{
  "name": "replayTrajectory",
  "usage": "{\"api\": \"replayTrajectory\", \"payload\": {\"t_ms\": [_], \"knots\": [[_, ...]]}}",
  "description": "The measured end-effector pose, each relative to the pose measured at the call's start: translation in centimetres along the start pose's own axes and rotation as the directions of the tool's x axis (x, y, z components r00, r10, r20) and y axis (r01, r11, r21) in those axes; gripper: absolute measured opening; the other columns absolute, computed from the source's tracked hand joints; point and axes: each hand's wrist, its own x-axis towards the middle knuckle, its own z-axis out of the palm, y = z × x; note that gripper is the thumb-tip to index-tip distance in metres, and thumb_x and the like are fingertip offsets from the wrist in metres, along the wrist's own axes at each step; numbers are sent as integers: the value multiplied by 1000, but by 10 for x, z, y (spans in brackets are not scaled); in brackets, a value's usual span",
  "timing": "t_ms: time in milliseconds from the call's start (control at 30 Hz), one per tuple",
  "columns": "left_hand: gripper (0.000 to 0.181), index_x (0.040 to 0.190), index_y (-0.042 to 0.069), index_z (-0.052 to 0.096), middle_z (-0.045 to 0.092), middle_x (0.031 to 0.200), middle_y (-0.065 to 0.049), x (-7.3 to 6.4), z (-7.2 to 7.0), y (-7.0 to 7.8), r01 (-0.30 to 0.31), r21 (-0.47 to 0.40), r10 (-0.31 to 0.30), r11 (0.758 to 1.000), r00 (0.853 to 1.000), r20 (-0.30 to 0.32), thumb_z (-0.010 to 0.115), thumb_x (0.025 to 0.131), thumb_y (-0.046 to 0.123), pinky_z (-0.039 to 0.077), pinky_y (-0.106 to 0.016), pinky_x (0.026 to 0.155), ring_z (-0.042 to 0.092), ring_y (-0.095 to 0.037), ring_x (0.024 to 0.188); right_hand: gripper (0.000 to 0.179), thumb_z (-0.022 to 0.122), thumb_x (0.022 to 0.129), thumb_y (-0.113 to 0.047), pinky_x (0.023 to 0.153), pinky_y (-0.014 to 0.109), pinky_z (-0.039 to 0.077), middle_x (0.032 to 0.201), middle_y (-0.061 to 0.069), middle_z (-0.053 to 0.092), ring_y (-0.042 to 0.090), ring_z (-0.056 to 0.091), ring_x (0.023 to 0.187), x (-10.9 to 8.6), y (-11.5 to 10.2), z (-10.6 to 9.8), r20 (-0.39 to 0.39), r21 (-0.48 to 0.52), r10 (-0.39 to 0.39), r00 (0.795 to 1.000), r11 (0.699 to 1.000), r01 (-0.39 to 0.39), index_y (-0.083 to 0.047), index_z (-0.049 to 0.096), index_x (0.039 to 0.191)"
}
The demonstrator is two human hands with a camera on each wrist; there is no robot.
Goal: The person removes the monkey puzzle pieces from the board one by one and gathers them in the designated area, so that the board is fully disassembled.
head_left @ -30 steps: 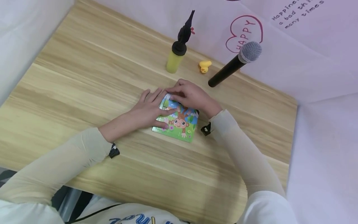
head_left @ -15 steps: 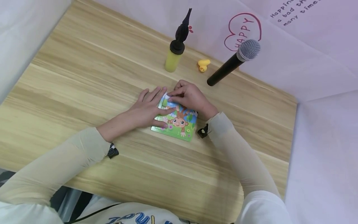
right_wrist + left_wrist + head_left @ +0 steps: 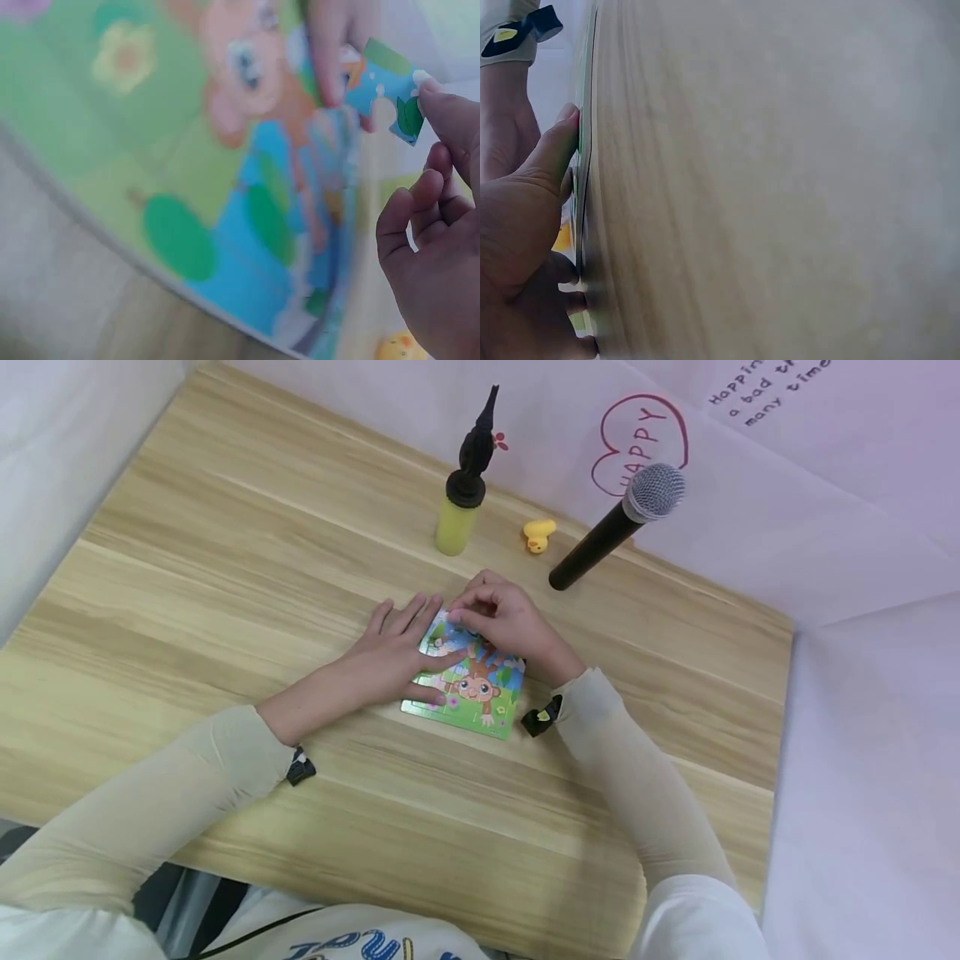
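Note:
A square jigsaw puzzle with a cartoon monkey on a green and blue ground lies on the wooden table. My left hand rests spread on its left side, thumb and forefinger stretched across the picture. The left wrist view shows the puzzle edge-on beside the left thumb. At the far left corner of the puzzle is my right hand. Between thumb and forefinger it pinches a puzzle piece, blue with a green leaf, which the right wrist view shows raised and tilted. The right hand's other fingers are curled.
Behind the puzzle stands a yellow hand pump with a black top. A small yellow toy duck and a black microphone with a silver head are to its right. A white wall sheet rises at the table's back edge.
The right hand's thumb and fingertips have shifted slightly at the puzzle's far left corner, showing more of the picture there. The left hand stays in place. The head view has shifted a little.

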Motion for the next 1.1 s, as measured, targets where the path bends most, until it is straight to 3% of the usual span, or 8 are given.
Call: {"api": "replayTrajectory", "payload": {"t_ms": [133,267,433,633,767,1000,1100], "knots": [[76,156,43,35,-10,165,-24,-1,-1,2,2,-14,-2,1000,1000,12,54,89,74,-2,-69,113,-12,-42,150,10,76,93,-14,68,27,40,93,4,58,19,49,79,-13,-11,-13,-65,5,-25,998,1000,26,-6,80,96],[77,156,42,35,-11,165,-24,-3,-3,3,11,-27,-11,1000,1000,21,55,89,73,-4,-68,113,-14,-41,150,8,77,92,-12,67,28,36,88,7,55,20,44,79,-39,-17,-41,-87,-86,-43,995,996,35,-6,80,96],[77,156,42,35,-11,166,-23,-7,-4,2,20,-24,-20,1000,1000,17,56,89,72,-4,-67,113,-14,-40,151,8,77,93,-16,64,30,32,82,6,51,19,40,75,-83,-3,-77,-61,-216,82,995,972,-93,-11,80,98],[77,156,41,35,-12,166,-22,-5,-3,0,11,-50,-10,999,1000,6,57,89,72,-6,-67,112,-16,-39,150,12,76,95,-20,67,28,38,92,8,58,21,46,81,-121,27,-90,-91,-169,289,953,939,-300,-10,80,101],[77,156,41,36,-11,166,-23,-2,-1,1,0,-53,0,999,1000,-5,57,89,72,-6,-67,112,-15,-40,150,16,74,96,-24,73,30,41,96,8,57,20,47,86,-127,39,-86,-130,-162,344,930,918,-362,-12,79,104],[77,155,39,38,-10,165,-24,-1,-4,6,10,-46,-9,999,1000,24,58,88,72,-4,-68,112,-14,-41,150,17,71,98,-23,72,36,40,93,6,54,20,46,83,-118,40,-76,-146,-315,259,955,903,-293,-10,79,103],[76,155,39,38,-9,165,-24,0,-7,8,13,-36,-12,999,999,32,58,89,71,-3,-69,112,-12,-42,150,16,72,98,-22,71,36,39,92,6,54,20,46,82,-116,39,-75,-164,-349,245,955,891,-289,-8,79,102]]}}
